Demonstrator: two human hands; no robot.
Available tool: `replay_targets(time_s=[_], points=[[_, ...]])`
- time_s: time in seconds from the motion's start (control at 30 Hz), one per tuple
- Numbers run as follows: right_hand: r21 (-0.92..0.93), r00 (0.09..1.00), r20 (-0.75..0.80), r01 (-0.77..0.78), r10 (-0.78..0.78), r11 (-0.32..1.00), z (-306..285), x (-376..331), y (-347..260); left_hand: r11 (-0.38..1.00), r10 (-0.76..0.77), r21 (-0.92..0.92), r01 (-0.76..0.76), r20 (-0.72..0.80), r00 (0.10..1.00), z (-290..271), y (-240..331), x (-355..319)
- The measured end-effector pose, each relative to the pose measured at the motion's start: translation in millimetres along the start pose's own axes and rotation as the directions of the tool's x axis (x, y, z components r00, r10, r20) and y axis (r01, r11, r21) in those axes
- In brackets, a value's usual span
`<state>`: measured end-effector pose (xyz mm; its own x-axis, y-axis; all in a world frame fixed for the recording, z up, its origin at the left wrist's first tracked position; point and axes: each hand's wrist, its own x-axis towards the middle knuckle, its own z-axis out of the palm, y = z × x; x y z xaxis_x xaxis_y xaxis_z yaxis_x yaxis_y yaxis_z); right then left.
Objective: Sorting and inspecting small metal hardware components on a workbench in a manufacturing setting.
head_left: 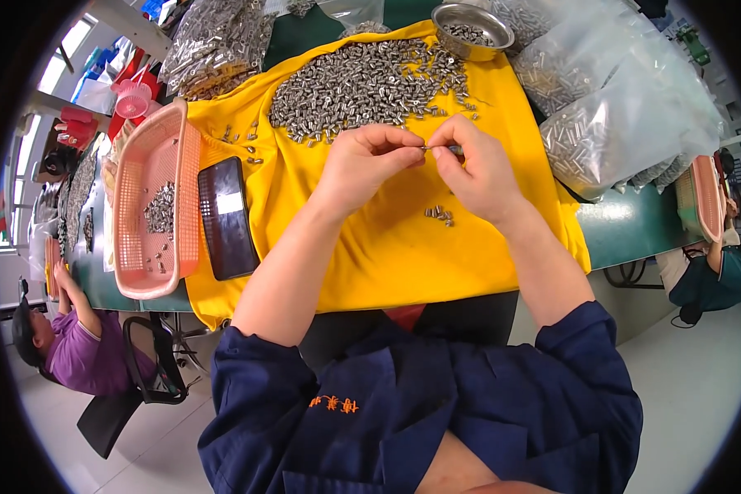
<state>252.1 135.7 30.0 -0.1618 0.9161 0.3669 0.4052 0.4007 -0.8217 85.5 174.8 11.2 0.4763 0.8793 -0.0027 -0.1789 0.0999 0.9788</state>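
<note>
My left hand (369,162) and my right hand (476,171) meet over the yellow cloth (370,255), thumbs and forefingers pinched together. Between their fingertips is a small metal piece (427,148), too small to tell its exact kind. Another short metal cylinder (457,150) shows by the curled fingers of my right hand. Just beyond both hands lies a broad heap of small silvery metal cylinders (362,86). A few loose cylinders (440,216) rest on the cloth below my right hand.
A pink plastic basket (125,222) with some metal parts stands left, beside a black phone (226,218). A metal bowl (475,51) of parts sits at the back. Bags of parts (584,148) crowd the right. Other people (99,350) sit at both sides.
</note>
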Motion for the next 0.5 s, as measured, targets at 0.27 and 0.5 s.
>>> replay_targets(time_s=[0.27,0.5], points=[[0.027,1.000,-0.027,-0.015,0.016,1.000,2.3,-0.7,-0.2,0.999,0.012,0.036,-0.010,-0.045,0.999,5.2,2.4,-0.6],[0.030,1.000,-0.018,-0.002,0.003,1.000,0.5,-1.4,-2.5,0.997,0.079,-0.014,-0.079,-0.010,0.997,3.4,-1.6,0.3]])
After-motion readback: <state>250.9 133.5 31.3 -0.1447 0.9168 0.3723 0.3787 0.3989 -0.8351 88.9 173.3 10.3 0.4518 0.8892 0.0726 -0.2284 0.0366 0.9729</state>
